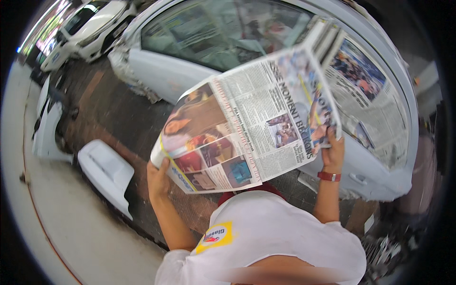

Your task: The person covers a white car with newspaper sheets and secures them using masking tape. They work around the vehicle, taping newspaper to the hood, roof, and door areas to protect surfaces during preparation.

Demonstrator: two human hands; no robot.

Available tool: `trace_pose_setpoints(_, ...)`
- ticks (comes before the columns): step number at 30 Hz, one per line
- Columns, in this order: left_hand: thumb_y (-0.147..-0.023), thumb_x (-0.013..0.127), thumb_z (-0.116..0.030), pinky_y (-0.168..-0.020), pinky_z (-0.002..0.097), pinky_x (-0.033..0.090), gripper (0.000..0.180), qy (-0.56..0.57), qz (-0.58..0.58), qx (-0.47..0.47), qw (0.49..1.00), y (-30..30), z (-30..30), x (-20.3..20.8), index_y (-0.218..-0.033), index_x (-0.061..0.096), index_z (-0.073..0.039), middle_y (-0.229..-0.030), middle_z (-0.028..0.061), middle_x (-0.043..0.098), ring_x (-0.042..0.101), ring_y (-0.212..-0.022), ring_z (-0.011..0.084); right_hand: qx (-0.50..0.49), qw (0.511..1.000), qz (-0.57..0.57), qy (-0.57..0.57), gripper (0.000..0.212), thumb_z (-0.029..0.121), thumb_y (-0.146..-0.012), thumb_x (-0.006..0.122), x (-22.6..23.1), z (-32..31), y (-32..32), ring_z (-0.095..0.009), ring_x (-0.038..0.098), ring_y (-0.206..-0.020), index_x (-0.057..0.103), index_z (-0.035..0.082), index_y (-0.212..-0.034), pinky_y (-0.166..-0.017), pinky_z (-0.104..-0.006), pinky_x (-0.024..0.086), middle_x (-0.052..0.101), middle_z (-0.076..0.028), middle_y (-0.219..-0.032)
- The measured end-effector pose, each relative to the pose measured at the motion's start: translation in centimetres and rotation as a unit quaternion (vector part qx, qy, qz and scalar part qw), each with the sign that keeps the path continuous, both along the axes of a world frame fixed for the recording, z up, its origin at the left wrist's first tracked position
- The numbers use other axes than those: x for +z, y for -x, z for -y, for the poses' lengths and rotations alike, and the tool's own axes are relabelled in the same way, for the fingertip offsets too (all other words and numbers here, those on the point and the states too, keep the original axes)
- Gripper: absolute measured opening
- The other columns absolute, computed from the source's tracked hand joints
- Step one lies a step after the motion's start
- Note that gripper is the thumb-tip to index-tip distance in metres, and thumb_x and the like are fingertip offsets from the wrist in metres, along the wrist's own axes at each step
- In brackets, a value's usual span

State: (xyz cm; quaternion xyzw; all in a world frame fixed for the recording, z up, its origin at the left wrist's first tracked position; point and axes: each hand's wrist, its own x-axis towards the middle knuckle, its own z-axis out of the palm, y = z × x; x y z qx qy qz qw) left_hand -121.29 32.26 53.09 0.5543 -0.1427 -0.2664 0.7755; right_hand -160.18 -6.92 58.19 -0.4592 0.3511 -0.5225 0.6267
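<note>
An opened newspaper sheet [254,128], printed with colour pictures and columns of text, is spread in front of me. Its left edge is pinched in my left hand [157,179], the thumb lying on the near face. My right hand [334,151], below a red wrist strap, grips the right edge near the lower corner. Just beyond the sheet stands a pale car body [175,71] with a dark side window [213,33]. More newspaper [380,118] covers the window area to the right of the sheet. The held sheet hides part of the door.
A loose white body panel [107,168] rests low on the left, with another pale panel [50,126] behind it. Farther back at the upper left is a white car [97,31]. A thin reddish line [35,209] runs along the pale surface at left. Clutter [384,251] lies at lower right.
</note>
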Motion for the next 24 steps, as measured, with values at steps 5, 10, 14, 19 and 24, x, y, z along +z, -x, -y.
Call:
trace_pose_setpoints(5,-0.105,0.077,-0.016,-0.110,0.0390,0.050,0.045,0.093,-0.032,-0.039,0.994,-1.3,0.9,-5.4,-0.145,0.062,-0.002,-0.138,0.0086,0.073,0.068,-0.126,0.0201,-0.137,0.982,0.047,0.124,0.039,0.024,-0.108,0.072,9.7,-1.7,5.7,-0.017,0.073,-0.109,0.066,0.000,-0.138,-0.092,-0.0339,0.061,0.073,-0.010,-0.125)
trace_pose_setpoints(10,-0.104,0.075,-0.006,-0.112,0.0399,0.051,0.044,0.198,-0.012,-0.098,0.975,-1.9,4.9,-2.7,-0.146,0.062,-0.003,-0.138,0.0080,0.073,0.069,-0.126,0.0211,-0.242,0.938,0.141,0.204,0.041,0.024,-0.112,0.063,14.8,-3.5,19.5,-0.019,0.075,-0.110,0.062,0.000,-0.146,-0.090,-0.0318,0.063,0.071,-0.013,-0.136)
trace_pose_setpoints(14,-0.101,0.074,0.002,-0.115,0.0399,0.049,0.050,0.168,0.123,-0.034,0.977,-4.1,13.0,10.0,-0.149,0.059,0.001,-0.142,0.0105,0.068,0.066,-0.128,0.0209,-0.217,0.932,0.113,0.266,0.045,0.016,-0.115,0.049,12.4,-6.0,32.2,-0.024,0.075,-0.116,0.056,-0.001,-0.156,-0.096,-0.0347,0.063,0.062,-0.017,-0.154)
trace_pose_setpoints(19,-0.106,0.073,-0.020,-0.107,0.0345,0.050,0.039,0.122,0.517,-0.022,0.847,0.0,29.4,33.3,-0.136,0.072,0.005,-0.136,0.0130,0.071,0.067,-0.118,0.0193,-0.445,0.858,-0.075,0.246,0.043,0.015,-0.114,0.048,6.7,-11.1,44.7,-0.025,0.072,-0.115,0.055,0.001,-0.155,-0.096,-0.0367,0.060,0.057,-0.018,-0.153)
trace_pose_setpoints(24,-0.101,0.062,-0.010,-0.119,0.0408,0.046,0.042,0.127,0.750,-0.003,0.649,11.1,46.7,49.9,-0.141,0.075,-0.012,-0.158,0.0178,0.061,0.063,-0.139,0.0349,-0.529,0.827,-0.045,0.187,0.037,0.016,-0.111,0.053,2.7,-17.1,52.9,-0.025,0.070,-0.106,0.057,0.000,-0.144,-0.090,-0.0371,0.057,0.058,-0.017,-0.140)
